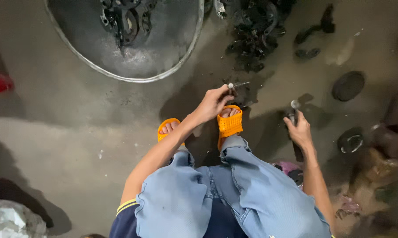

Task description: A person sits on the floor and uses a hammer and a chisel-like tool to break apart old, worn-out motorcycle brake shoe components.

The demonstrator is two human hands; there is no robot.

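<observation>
Blue jeans [234, 198] fill the foreground, with orange sandals [229, 124] planted on the concrete floor [66, 141]. A thin metal rod [239, 84] is pinched at its near end by the left hand [213, 103], just above the sandal. A dark, metal-tipped tool [293, 112] is clasped by the right hand [299, 131]. A round metal basin [133, 44] of greasy parts is seen beyond.

I see thin metal rod [239, 84], pale rounded cap at near end, pinched at that end by left hand [213, 104], lying almost level, tip pointing right, above dark greasy floor patch past orange sandal. I see second tool [293, 111], dark shaft with shiny round head up, upright in right hand [299, 130], well apart from rod.
</observation>
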